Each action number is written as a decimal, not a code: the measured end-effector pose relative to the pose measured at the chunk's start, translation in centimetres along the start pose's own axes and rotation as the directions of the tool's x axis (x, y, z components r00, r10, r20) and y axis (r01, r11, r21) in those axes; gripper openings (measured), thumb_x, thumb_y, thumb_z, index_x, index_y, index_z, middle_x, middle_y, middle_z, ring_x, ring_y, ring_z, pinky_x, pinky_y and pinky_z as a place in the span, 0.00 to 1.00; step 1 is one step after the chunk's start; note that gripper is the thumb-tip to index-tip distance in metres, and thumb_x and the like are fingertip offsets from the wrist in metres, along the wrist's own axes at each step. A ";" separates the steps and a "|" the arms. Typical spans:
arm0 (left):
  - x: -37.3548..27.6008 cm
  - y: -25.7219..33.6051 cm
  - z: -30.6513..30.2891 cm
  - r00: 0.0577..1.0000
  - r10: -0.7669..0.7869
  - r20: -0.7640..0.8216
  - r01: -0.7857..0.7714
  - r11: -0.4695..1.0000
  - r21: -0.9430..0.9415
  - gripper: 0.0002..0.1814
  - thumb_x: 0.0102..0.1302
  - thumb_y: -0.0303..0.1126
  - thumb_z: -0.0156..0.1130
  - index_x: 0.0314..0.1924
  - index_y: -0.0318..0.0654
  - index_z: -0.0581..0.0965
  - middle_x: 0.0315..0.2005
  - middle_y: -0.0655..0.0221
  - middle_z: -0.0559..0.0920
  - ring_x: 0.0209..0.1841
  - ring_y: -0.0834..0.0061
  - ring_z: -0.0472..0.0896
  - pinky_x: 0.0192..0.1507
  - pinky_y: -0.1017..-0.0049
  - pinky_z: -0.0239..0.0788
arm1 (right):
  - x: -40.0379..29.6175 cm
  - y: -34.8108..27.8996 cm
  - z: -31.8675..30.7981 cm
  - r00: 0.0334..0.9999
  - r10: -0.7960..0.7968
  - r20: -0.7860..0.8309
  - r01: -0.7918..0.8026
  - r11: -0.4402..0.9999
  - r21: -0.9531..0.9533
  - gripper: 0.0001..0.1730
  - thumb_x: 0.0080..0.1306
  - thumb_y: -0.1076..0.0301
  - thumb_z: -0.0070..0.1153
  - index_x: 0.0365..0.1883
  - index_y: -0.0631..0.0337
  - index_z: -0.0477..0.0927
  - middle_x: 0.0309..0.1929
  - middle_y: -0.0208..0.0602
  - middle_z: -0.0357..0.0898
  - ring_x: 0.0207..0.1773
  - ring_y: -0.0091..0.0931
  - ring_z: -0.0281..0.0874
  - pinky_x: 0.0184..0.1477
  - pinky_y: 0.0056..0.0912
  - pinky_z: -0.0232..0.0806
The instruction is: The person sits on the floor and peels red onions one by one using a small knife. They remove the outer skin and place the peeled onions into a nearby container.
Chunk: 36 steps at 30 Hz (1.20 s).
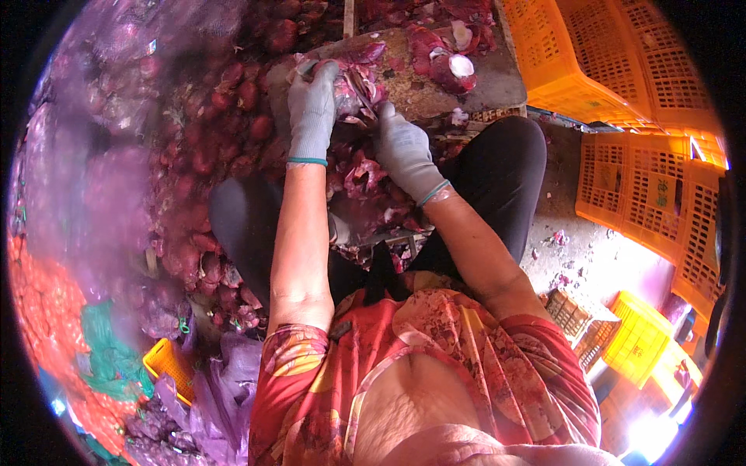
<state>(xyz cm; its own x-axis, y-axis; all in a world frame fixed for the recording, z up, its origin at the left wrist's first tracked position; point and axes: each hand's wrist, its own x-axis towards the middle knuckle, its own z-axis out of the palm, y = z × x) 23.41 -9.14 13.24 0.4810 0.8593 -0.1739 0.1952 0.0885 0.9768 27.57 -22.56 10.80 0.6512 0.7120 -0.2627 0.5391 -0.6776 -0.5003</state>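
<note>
My left hand [313, 108], in a grey knitted glove with a green cuff, holds a red onion [348, 100] with loose, torn skin. My right hand [407, 147], gloved alike, grips a knife [365, 96]; its blade lies against the onion, and its handle is hidden in my fist. Both hands are over the near edge of a worn board [495, 90]. On the board's far right side sits a red onion with a white cut face [460, 71], beside loose onion skins [424, 43]. More peeled skins [362, 177] lie below my hands, between my knees.
A large heap of red onions [201, 151] spreads on the left. Purple mesh sacks [116, 180], orange-red filled sacks [44, 297] and a small yellow basket [169, 370] lie farther left. Orange plastic crates [635, 186] stand at right, with yellow crates [638, 338] behind.
</note>
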 end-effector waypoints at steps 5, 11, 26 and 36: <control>-1.3 1.2 0.7 0.998 -0.027 -0.051 0.028 1.000 0.012 0.17 0.55 0.37 0.58 0.41 0.32 0.75 0.35 0.65 0.78 0.37 0.77 0.74 0.40 0.77 0.66 | 1.6 -0.1 -1.2 0.998 -0.016 0.066 0.027 0.985 -0.170 0.19 0.58 0.72 0.43 0.48 0.64 0.62 0.36 0.53 0.77 0.43 0.42 0.76 0.41 0.39 0.70; -0.2 -1.6 -0.9 1.000 -0.001 0.018 0.007 0.930 -0.367 0.17 0.57 0.35 0.60 0.45 0.35 0.73 0.38 0.68 0.77 0.38 0.79 0.74 0.41 0.80 0.67 | 2.4 1.8 -1.1 0.961 -0.077 0.264 -0.216 0.384 0.898 0.11 0.56 0.69 0.55 0.35 0.65 0.75 0.27 0.32 0.76 0.24 0.21 0.70 0.27 0.25 0.64; -1.5 -3.1 -3.0 0.997 0.014 0.076 0.025 0.873 -0.487 0.19 0.44 0.21 0.60 0.40 0.33 0.74 0.37 0.67 0.78 0.38 0.72 0.77 0.45 0.74 0.69 | 4.9 0.3 -0.3 0.982 0.162 -0.100 0.018 0.446 0.895 0.17 0.52 0.63 0.61 0.36 0.66 0.77 0.29 0.43 0.80 0.35 0.32 0.79 0.39 0.30 0.68; -3.7 0.0 -4.1 0.970 -0.049 0.237 0.167 0.845 -0.508 0.12 0.49 0.30 0.57 0.34 0.32 0.78 0.32 0.65 0.81 0.35 0.72 0.79 0.42 0.73 0.70 | 1.8 3.5 -7.0 0.917 -0.049 -0.395 0.077 0.996 0.055 0.19 0.52 0.70 0.53 0.43 0.64 0.69 0.34 0.47 0.73 0.39 0.44 0.73 0.39 0.41 0.67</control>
<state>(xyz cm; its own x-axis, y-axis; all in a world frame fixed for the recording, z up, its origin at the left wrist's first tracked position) 18.11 -10.19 14.44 0.6599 0.7098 -0.2465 -0.1887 0.4742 0.8600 34.40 -24.96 14.32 0.7820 0.6136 0.1094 0.5573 -0.6097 -0.5636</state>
